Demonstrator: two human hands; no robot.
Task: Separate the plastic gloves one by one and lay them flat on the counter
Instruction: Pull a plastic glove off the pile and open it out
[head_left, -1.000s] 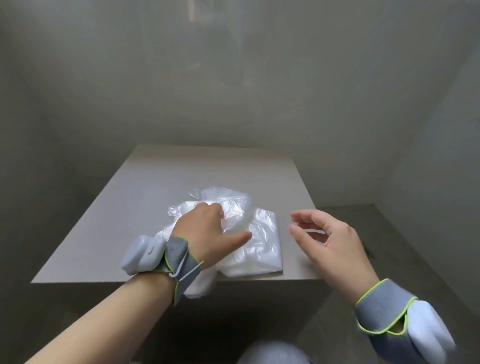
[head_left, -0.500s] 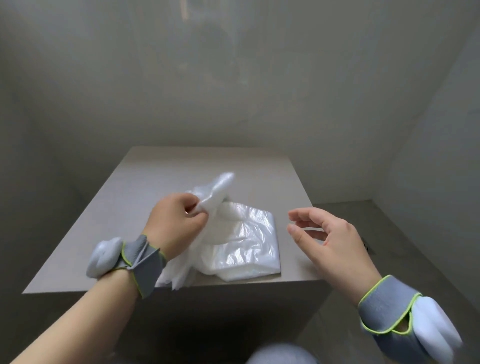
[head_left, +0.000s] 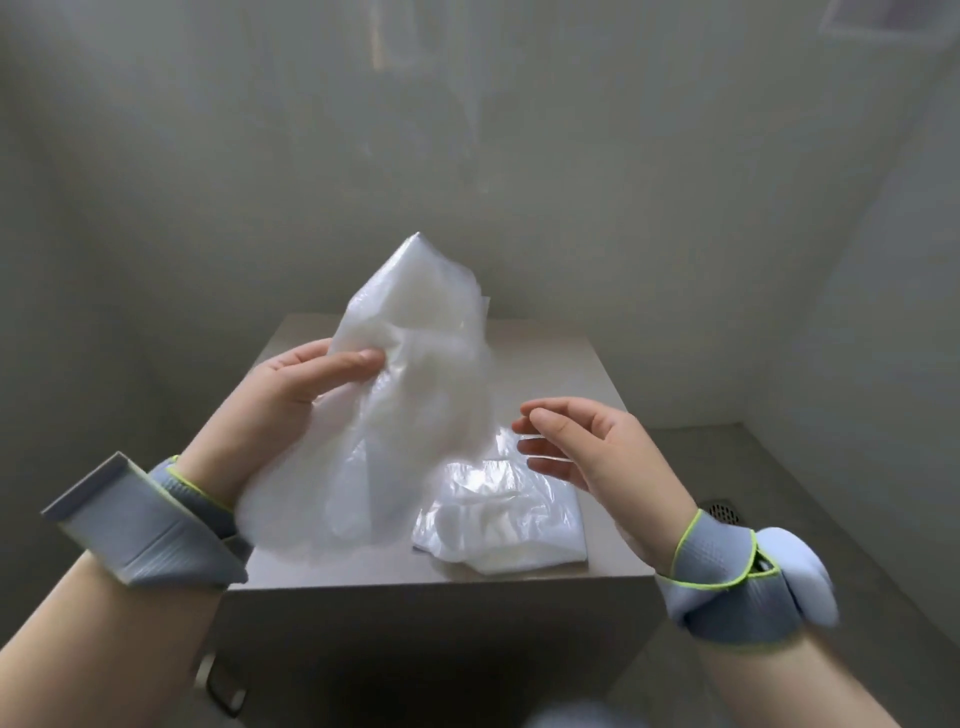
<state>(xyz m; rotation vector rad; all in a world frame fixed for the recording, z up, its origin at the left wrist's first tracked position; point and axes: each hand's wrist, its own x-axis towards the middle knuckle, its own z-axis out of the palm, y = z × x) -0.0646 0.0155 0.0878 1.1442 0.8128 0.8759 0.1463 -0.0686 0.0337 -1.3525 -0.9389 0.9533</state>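
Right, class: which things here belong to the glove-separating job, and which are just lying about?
Job: left hand, pinching lifted clump of translucent plastic gloves; open right hand; crumpled white glove pile; flat beige counter.
Lying about: round metal floor drain; metal cabinet handle.

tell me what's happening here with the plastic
A person works at a small counter. The left hand pinches a crumpled bunch of clear plastic gloves, held up above it. The right hand hovers open beside the bunch, holding nothing. A pile of gloves lies at the counter's near right edge.
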